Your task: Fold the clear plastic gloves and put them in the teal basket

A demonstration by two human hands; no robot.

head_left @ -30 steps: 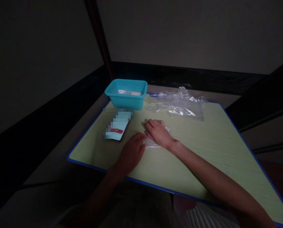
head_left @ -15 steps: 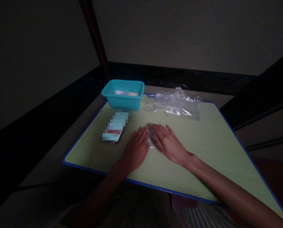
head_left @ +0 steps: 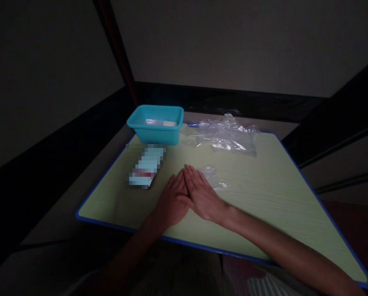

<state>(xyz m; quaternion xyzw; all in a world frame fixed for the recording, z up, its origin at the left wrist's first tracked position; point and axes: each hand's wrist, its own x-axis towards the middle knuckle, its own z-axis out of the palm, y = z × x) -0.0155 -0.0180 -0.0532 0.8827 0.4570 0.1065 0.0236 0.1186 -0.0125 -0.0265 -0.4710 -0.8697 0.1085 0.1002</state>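
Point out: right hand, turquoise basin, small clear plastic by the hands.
Right hand (head_left: 203,197): head view, back of hand.
Turquoise basin (head_left: 157,136): head view, front wall.
Small clear plastic (head_left: 212,176): head view, exposed part.

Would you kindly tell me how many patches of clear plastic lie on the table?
2: a large patch far back on the table, and a small patch beside the right hand; it or the left hand may hide more.

1 head-worn camera, above near edge of table (head_left: 264,189), looking forward and down, wall (head_left: 233,45) beyond
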